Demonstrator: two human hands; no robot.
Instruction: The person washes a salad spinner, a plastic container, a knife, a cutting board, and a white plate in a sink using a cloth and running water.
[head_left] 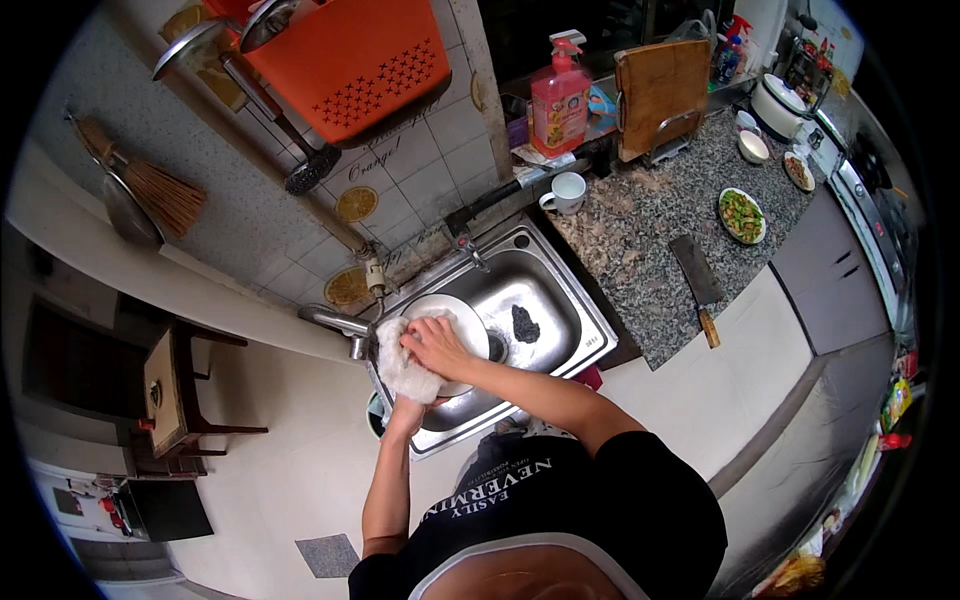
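Over the left part of the steel sink, a white plate [468, 322] is tilted up in my hands. My left hand [410, 408] grips its near edge from below; most of those fingers are hidden beneath the plate and cloth. A whitish cloth [398, 368] hangs over the plate's left side. My right hand [437, 346] lies across the plate's face with its fingers bent onto the cloth. In the sink basin [560, 300], a dark scouring pad [524, 324] rests on the bottom, right of the plate.
A faucet [335, 320] reaches in at the sink's left, and a tap [468, 250] stands behind. On the granite counter [640, 250] are a white mug [566, 192], a cleaver [697, 280], a plate of green food [742, 216] and a cutting board [660, 98]. An orange basket [350, 70] hangs above.
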